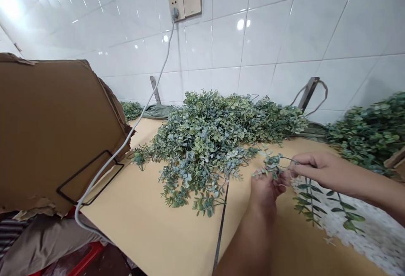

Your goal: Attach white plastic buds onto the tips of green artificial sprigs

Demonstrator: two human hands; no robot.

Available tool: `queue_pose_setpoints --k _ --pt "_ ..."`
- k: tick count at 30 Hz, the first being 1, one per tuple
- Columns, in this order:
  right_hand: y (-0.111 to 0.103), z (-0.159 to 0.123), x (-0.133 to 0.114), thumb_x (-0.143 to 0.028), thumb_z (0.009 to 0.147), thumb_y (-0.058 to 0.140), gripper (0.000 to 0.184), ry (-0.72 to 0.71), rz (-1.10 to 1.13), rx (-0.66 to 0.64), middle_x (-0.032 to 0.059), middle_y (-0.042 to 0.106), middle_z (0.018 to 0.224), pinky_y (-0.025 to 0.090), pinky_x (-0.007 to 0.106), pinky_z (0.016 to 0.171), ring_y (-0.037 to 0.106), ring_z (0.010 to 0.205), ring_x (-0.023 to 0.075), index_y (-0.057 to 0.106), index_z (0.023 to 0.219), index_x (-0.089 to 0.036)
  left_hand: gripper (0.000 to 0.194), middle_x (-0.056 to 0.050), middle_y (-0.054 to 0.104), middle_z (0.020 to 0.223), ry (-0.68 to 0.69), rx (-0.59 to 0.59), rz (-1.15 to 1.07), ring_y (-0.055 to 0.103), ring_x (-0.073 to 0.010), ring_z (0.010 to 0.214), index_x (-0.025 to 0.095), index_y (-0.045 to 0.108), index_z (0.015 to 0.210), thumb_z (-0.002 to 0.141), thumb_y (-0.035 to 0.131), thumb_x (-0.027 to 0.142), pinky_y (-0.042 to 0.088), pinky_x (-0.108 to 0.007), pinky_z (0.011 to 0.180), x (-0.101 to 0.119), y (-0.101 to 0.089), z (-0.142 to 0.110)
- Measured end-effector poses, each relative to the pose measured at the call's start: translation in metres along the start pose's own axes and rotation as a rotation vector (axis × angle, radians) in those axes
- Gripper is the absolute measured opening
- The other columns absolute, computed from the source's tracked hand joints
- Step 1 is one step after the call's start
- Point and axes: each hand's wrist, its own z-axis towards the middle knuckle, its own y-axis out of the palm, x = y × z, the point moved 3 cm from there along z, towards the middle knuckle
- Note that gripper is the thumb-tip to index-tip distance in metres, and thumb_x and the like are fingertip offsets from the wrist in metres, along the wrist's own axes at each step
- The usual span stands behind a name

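Note:
My left hand [267,185] and my right hand [313,168] meet over the tan table [152,225], both pinching a thin artificial leafy sprig [275,163]. The left hand's fingers close on the sprig's leafy tip. The right hand's fingers pinch its wire stem a little further right. Longer green leaf stems [319,202] hang down below the right hand. Just behind the hands lies a big heap of artificial greenery [211,136], its nearest twigs almost touching the held sprig.
A torn cardboard sheet [53,128] leans at the left with a black wire frame [91,177]. A white cable [133,128] runs from the wall socket [177,6] down past the table edge. More greenery [370,130] lies at the right, above a white textured mat [363,229].

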Motion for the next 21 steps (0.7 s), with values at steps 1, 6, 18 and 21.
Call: queue_pose_setpoints --k 1,6,18,21 --pt "-0.002 0.003 -0.005 -0.057 0.073 0.046 0.046 0.011 -0.009 -0.068 -0.0031 0.032 0.046 0.016 0.025 0.044 0.023 0.043 0.0088 0.056 0.051 -0.017 0.024 -0.001 0.058 0.057 -0.007 0.003 0.012 0.048 -0.0075 0.046 0.014 0.053 0.063 0.059 0.069 0.031 0.029 -0.020 0.051 -0.001 -0.001 0.002" --pt "-0.031 0.047 -0.065 -0.051 0.071 0.059 0.035 0.071 -0.006 -0.055 -0.0070 0.027 0.042 0.023 0.024 0.043 0.025 0.039 0.0083 0.053 0.056 -0.020 0.029 0.000 0.056 0.054 -0.070 0.031 0.167 0.046 -0.0081 0.045 0.014 0.055 0.059 0.052 0.070 0.038 0.025 -0.022 0.050 -0.008 -0.006 0.007" --pt "-0.037 0.040 -0.093 -0.058 0.069 0.061 0.042 -0.189 0.127 -0.091 -0.0035 0.043 0.055 0.033 0.024 0.047 0.037 0.050 0.0094 0.063 0.078 -0.017 0.042 0.000 0.056 0.059 -0.066 -0.176 0.535 0.045 -0.0088 0.052 0.014 0.060 0.060 0.048 0.071 0.052 0.029 -0.024 0.056 -0.017 -0.004 0.001" --pt "-0.031 0.009 -0.043 -0.063 0.069 0.057 0.050 -0.103 0.326 -0.085 -0.0021 0.046 0.056 0.034 0.025 0.048 0.042 0.052 0.0104 0.063 0.084 -0.016 0.041 -0.002 0.059 0.061 -0.100 -0.222 0.482 0.048 -0.0096 0.053 0.013 0.063 0.061 0.049 0.072 0.052 0.028 -0.023 0.055 -0.020 -0.003 0.002"
